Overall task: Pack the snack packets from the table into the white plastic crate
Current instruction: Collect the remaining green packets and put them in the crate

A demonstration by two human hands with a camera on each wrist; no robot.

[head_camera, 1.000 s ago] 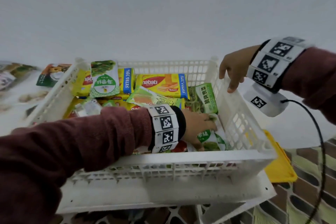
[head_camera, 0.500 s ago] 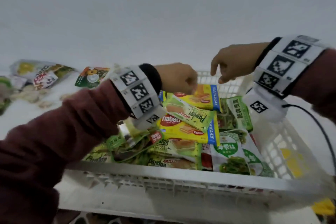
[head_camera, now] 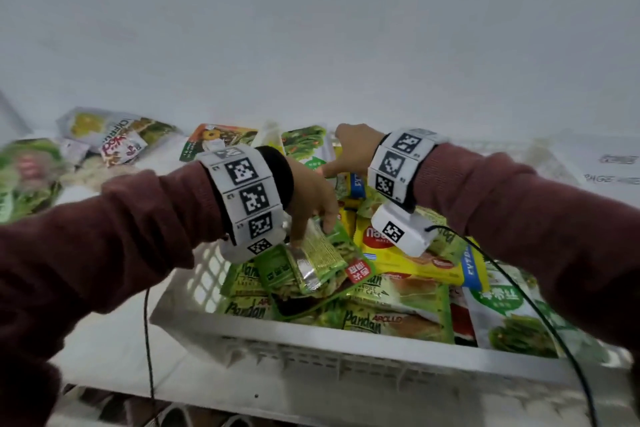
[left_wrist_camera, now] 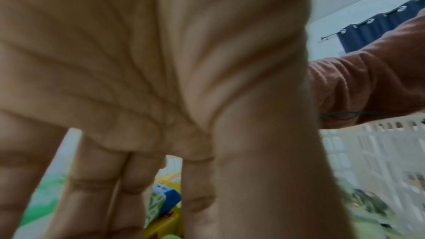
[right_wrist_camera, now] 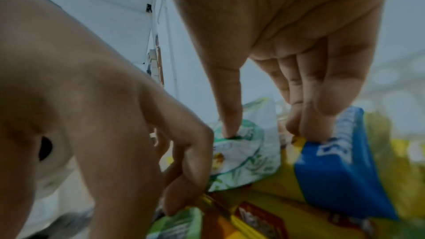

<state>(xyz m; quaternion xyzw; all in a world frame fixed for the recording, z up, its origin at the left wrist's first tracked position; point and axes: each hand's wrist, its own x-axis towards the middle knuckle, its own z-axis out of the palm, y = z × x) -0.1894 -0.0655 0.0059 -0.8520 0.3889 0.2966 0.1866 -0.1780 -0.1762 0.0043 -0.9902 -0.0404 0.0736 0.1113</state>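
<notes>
The white plastic crate is heaped with green and yellow snack packets. My left hand reaches down at its left side, straight fingertips touching a green foil packet that lies on the pile. In the left wrist view the palm and outstretched fingers fill the frame with nothing between them. My right hand is over the far side of the crate. One outstretched finger presses a white-and-green packet. Its bent fingers rest on the top edge of a blue-and-yellow packet.
Several loose packets lie on the white table left of the crate, among them a green one, a pale one and an orange-and-green one. Black cables hang from both wrists. A plain wall stands behind.
The left hand came out of the crate's right side, rose to the far rim, then dropped onto the green packet at the left. The right hand left the right rim and moved left onto the far packets.
</notes>
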